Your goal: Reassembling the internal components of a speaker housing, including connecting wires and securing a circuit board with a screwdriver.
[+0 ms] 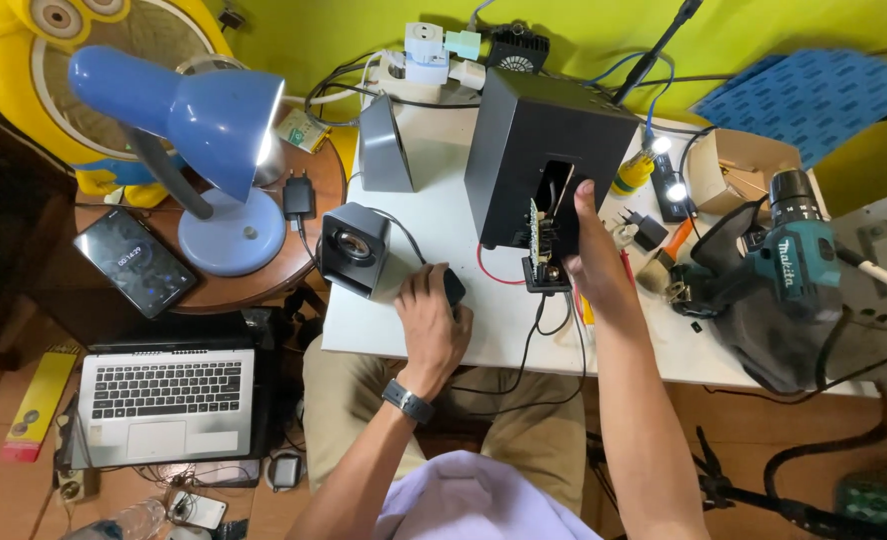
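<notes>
A black speaker box lies on the white table with an opening in its side. A green circuit board and a black connector panel hang out of that opening on wires. My right hand grips the board and panel at the opening, thumb up against the box. My left hand, with a dark wristwatch, rests on a small black object near the table's front edge, next to a small grey satellite speaker. Red and black wires trail off the table.
A second grey speaker and a power strip stand at the back. A teal cordless drill, cardboard box and small lights lie right. A blue desk lamp and phone sit on a round side table; a laptop is below.
</notes>
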